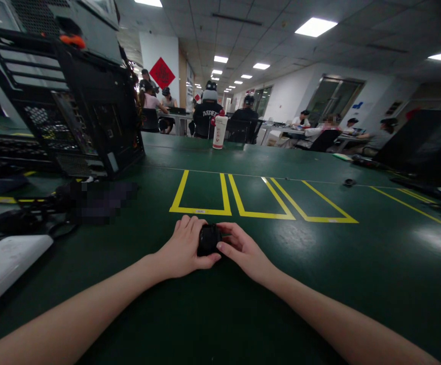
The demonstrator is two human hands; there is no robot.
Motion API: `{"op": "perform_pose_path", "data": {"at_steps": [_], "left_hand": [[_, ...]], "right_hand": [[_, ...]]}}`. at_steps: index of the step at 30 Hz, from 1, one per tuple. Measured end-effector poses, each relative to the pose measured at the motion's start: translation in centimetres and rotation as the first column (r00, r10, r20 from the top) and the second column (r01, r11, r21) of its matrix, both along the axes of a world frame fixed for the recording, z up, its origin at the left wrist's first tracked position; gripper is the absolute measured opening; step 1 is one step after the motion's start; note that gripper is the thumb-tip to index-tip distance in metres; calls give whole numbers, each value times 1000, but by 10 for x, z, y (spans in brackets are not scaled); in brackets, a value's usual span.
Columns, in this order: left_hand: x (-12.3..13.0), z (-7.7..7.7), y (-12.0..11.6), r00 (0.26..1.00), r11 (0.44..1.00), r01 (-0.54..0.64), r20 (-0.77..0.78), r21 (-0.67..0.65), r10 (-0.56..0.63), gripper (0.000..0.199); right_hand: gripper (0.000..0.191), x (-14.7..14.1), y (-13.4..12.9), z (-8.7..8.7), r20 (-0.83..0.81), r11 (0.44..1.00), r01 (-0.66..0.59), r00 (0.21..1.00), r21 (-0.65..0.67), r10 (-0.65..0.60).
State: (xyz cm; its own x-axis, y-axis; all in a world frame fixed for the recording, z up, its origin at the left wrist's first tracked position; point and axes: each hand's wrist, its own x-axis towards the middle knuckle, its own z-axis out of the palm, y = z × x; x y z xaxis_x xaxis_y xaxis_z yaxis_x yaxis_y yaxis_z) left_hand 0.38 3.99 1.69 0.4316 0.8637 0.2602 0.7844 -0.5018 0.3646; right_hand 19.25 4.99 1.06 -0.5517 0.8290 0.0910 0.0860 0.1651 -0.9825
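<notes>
A small black object [209,240], box-like with rounded edges, is held between my two hands just above or on the green table [220,314]; I cannot make out its exact kind. My left hand [184,247] wraps round its left side, thumb along the near edge. From the right, my right hand [243,249] grips it with thumb and fingertips. Parts of the object are hidden by the fingers. Yellow tape outlines [260,217] lie on the table just beyond both hands.
An open black computer case [87,111] stands at the left. Near it lie black cables [19,220] and a white box-shaped item [9,263]. A white cup [219,133] is at the far edge. A dark monitor [426,147] stands right. Several people sit beyond.
</notes>
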Motion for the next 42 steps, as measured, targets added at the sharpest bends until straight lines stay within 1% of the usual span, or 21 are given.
{"op": "perform_pose_path", "data": {"at_steps": [5,8,12,16,19,23,27,30,35,37,42], "left_hand": [[0,-4,2,1000,1000,9,-6,17,-9,56],[0,-3,1,1000,999,13,-10,31,-13,55],[0,2,-1,1000,1000,8,-11,-1,-8,56],[1,6,-2,999,999,16,-32,-37,-17,58],[1,7,-2,999,999,16,-40,-41,-18,58],[1,6,-3,999,999,14,-40,-30,-15,56],[1,4,-2,998,1000,13,-53,14,-13,59],[2,2,-1,998,1000,11,-56,19,-10,60],[1,3,-2,999,1000,10,-52,0,-10,59],[1,4,-2,999,1000,12,-53,-8,-12,59],[2,4,-2,998,1000,15,-58,-7,-15,56]], "right_hand": [[33,0,-1,0,-41,999,-47,998,23,48],[29,0,0,-2,-62,999,-39,997,19,40],[23,-1,1,-5,-64,1000,-16,998,19,17],[28,0,0,-2,-29,1000,4,1000,17,-4],[31,0,-1,1,10,1000,-10,1000,18,10],[29,1,-2,2,-24,998,-52,998,19,52],[25,1,0,-1,-64,999,-49,997,-8,49],[23,0,1,-3,-76,1000,-31,997,-4,30],[32,0,1,0,-4,1000,-1,1000,2,1],[33,1,0,1,22,1000,-8,1000,-1,8],[32,2,1,-2,-59,997,-72,996,2,72]]}}
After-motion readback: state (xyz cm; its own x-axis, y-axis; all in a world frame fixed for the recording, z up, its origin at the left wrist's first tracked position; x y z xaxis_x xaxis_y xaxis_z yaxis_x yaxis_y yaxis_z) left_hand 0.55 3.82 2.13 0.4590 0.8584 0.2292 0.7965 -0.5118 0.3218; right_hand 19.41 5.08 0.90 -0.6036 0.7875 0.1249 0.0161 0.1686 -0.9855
